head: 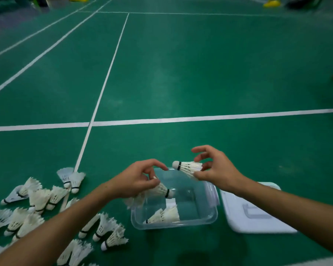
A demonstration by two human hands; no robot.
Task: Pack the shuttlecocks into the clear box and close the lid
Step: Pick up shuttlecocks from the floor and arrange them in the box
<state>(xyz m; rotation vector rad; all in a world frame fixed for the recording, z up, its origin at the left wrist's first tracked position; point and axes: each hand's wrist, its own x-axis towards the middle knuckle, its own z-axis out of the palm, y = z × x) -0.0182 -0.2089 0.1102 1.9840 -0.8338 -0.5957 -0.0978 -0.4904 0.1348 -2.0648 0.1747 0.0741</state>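
Many loose shuttlecocks: they lay scattered on the green floor to your left, beside the box.
Left hand: your fingers curled around a bunch of shuttlecocks held over the box's left rim, cork tip pointing right.
Clear box: it sat open on the floor, with a few shuttlecocks already inside.
Right hand: you pinched one shuttlecock by its feathers above the box's far edge, the other fingers spread.
Lid: it lay flat just right of the box.
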